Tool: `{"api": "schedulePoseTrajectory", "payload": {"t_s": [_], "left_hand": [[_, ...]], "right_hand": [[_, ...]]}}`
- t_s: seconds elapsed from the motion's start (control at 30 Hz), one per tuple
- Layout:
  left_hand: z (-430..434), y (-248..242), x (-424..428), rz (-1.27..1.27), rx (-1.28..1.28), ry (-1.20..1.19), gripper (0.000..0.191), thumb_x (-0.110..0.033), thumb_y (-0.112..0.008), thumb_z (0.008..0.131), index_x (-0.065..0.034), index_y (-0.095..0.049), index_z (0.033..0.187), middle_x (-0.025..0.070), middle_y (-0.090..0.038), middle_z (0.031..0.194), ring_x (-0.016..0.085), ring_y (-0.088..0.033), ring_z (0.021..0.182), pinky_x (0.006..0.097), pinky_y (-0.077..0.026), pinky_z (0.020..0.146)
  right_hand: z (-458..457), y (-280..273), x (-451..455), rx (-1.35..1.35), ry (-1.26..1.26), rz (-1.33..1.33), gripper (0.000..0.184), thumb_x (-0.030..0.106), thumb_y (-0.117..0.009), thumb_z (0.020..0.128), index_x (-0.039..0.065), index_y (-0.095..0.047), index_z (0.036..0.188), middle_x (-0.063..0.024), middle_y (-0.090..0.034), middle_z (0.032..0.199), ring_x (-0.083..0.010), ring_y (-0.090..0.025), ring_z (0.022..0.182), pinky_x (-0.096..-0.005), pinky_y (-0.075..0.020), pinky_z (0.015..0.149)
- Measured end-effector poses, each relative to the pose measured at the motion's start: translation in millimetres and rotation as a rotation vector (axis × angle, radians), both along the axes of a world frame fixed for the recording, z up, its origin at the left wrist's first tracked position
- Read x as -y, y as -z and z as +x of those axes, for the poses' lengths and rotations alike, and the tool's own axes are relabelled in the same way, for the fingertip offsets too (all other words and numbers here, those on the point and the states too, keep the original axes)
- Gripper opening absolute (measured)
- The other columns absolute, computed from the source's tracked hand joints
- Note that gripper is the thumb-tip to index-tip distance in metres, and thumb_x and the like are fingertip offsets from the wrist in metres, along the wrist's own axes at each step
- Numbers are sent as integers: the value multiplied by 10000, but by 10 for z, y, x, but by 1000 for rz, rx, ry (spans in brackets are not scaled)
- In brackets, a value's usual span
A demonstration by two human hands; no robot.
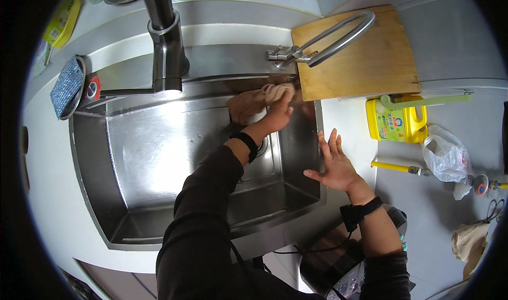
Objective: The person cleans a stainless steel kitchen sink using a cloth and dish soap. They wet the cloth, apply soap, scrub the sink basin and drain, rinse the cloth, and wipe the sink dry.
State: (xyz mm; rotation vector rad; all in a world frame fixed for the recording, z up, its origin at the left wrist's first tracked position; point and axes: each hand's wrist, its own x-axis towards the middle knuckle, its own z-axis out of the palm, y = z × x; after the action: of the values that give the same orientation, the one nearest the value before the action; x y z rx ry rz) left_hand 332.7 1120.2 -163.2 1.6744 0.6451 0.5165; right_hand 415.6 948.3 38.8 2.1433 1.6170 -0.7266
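My left hand (pixel 276 115) reaches over the stainless-steel sink (pixel 147 149) and presses a bunched pinkish-beige cloth (pixel 279 92) against the sink's far wall, near its right corner. The cloth's reflection shows in the steel. Below my left wrist, the drain (pixel 262 147) is partly hidden by the arm. My right hand (pixel 335 167) rests with fingers spread on the right rim of the sink and the white counter, holding nothing. Both wrists wear black bands.
A large dark faucet (pixel 167 53) overhangs the sink; a thin curved steel tap (pixel 337 38) stands by a wooden cutting board (pixel 357 61). At right are a yellow detergent jug (pixel 395 119), a plastic bag (pixel 446 155) and a yellow pipe (pixel 391 166). A blue scouring pad (pixel 67 86) lies left.
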Motion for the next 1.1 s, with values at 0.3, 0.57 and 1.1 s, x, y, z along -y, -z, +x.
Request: {"api": "schedulePoseTrajectory", "payload": {"t_s": [0.3,0.57,1.1], "left_hand": [[36,70,-72,6,123,87,427,-73,-443,951,-37,-366,1369,288,-476,1318,446,-460,1238,446,-386,1020],[72,383,-162,-119,-447,135,433,-118,-446,932,-20,-454,1354,195,-514,1393,345,-408,1360,438,-350,1110],[-126,1,-224,554,64,-187,400,-2,-518,809,14,-523,1209,233,-533,1226,424,-469,1187,489,-365,1004]], "right_hand": [[-24,-3,-42,26,2,-38,1199,642,-694,774,100,35,1556,-419,25,1523,-615,-71,1398,-515,-286,1140],[-31,10,-25,40,-2,-24,1197,638,-692,779,117,57,1554,-398,40,1535,-598,-65,1408,-504,-297,1140],[-19,16,-10,39,9,-32,1200,639,-692,776,126,60,1558,-411,47,1528,-612,-49,1402,-514,-268,1151]]}}
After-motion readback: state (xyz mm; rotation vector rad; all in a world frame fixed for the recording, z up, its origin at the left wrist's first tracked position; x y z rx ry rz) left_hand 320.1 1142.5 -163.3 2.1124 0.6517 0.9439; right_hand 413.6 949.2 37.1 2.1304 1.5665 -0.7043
